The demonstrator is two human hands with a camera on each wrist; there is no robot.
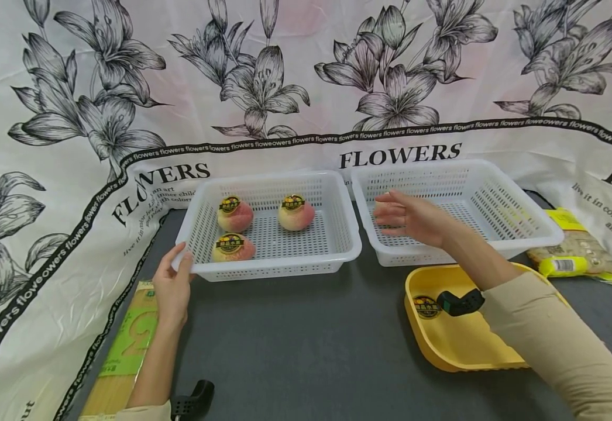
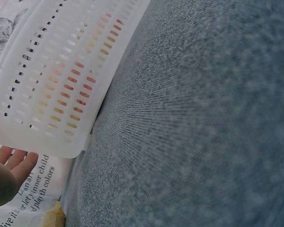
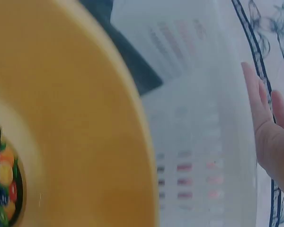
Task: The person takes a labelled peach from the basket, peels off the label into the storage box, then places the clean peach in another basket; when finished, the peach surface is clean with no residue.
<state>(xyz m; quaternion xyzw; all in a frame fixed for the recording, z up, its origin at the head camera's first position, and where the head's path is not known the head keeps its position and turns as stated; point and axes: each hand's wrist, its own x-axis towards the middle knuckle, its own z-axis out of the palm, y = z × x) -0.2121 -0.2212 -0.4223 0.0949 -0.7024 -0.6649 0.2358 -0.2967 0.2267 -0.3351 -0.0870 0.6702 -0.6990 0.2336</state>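
Note:
My left hand [image 1: 171, 289] holds the front left corner of a white slotted basket [image 1: 279, 269], thumb at its front side. In the left wrist view, the fingers [image 2: 24, 166] touch that basket's short end. Three pink-and-cream peaches with black-and-gold labels sit inside: one back left [image 1: 236, 220], one front left [image 1: 240, 252], one further right [image 1: 296, 218]. My right hand [image 1: 411, 217] hovers over a second white basket [image 1: 443, 248], fingers extended and gripping nothing. Through that basket's slots [image 3: 184, 182], pink shows in the right wrist view.
A yellow basket [image 1: 432, 351] with a round black label [image 1: 426, 307] inside stands under my right forearm. Noodle packaging [image 1: 129, 345] lies by my left forearm. A yellow-and-clear bag [image 1: 580, 248] is beyond the right basket. A flower-printed cloth [image 1: 306, 105] rises behind.

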